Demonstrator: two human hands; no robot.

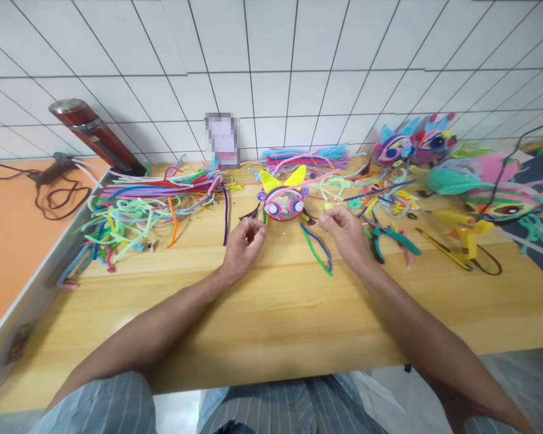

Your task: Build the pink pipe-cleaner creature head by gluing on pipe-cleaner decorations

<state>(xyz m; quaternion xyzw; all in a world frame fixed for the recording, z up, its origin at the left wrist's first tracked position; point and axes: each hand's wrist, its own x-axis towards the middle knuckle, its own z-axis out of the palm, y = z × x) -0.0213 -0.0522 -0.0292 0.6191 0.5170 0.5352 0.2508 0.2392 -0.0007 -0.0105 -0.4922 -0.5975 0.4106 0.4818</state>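
Note:
A round craft figure (285, 205) with yellow ears, large pink-and-blue eyes and dark pieces sticking out at both sides rests on the wooden table. My left hand (247, 244) is at its left side, fingers pinched by the dark piece there; whatever lies between the fingertips is too small to make out. On the other side, my right hand (344, 232) has thumb and forefinger pressed together near the right dark piece, and its fingertips hide any small thing held. A green and blue pipe cleaner pair (317, 250) lies between the hands.
Piled pipe cleaners (131, 211) cover the back left, near a red-brown flask (97, 135). Pliers (396, 238), a yellow glue gun (464, 232) with its cord, and finished figures (393, 147) are at the right. A phone (224, 141) leans on the tiled wall.

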